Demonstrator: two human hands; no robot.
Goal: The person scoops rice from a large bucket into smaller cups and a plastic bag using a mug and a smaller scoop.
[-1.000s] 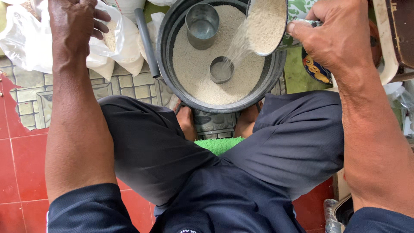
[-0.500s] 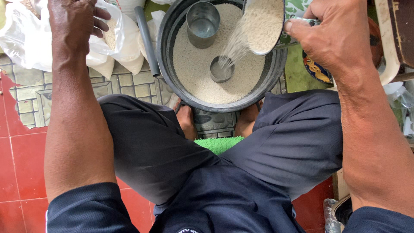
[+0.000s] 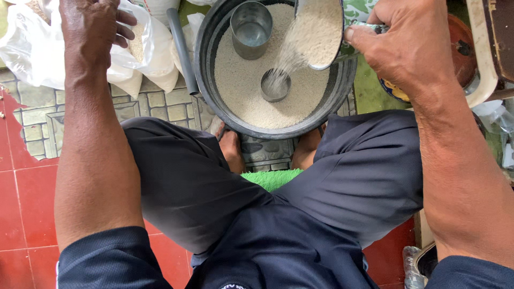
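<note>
gripping plastic bag (image 3: 142, 51) w/ left hand (image 3: 91, 29) | right hand (image 3: 409, 45) clenched on tilted scoop (image 3: 318, 32)

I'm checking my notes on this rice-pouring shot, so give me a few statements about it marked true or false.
1. The right hand tips a scoop of rice over the basin. True.
2. The rice falls into a small cup sunk in the basin's rice. True.
3. The left hand grips the tall metal cup. False: it holds a white plastic bag; the cup stands alone in the basin.
4. The basin is empty. False: rice covers its bottom.
</note>
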